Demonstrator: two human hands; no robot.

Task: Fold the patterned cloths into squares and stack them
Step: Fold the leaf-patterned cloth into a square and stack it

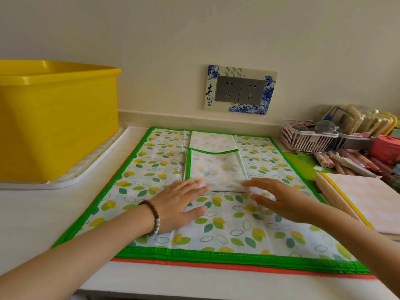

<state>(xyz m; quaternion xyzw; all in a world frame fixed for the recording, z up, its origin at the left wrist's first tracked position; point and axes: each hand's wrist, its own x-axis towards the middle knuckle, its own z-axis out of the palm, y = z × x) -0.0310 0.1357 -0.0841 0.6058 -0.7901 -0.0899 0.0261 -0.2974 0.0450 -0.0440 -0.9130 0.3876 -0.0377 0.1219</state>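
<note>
The leaf-patterned cloth (227, 224), white with green and yellow leaves and a bright green border, lies spread flat in the middle of the white counter (32, 213), its near edge running along the counter's front. A narrower panel (216, 167) of the same cloth is folded in over its centre, showing the paler back of the fabric and a strip of green trim across it. The left hand (179, 204) lies palm down on the cloth with fingers straight and spread, holding nothing, its fingertips at the panel's near left corner; a beaded bracelet (152, 217) circles the wrist. The right hand (281, 202) is likewise flat and outstretched at the panel's near right corner, gripping nothing; its fingertips are blurred, so whether they press the corner or hover just above it is hard to say. Under the cloth an orange-edged cloth (216, 264) peeks out along the front and left sides. Just to the right sits a folded stack (363, 198) of pale peach cloths with a yellow edge. Behind that are loose pens and crayons (346, 161), a pink basket (307, 139) and a pink container (385, 148). At far left a yellow tub (58, 126) stands on a white tray (93, 167), and a socket plate (240, 89) with blue flowers is on the wall behind.
</note>
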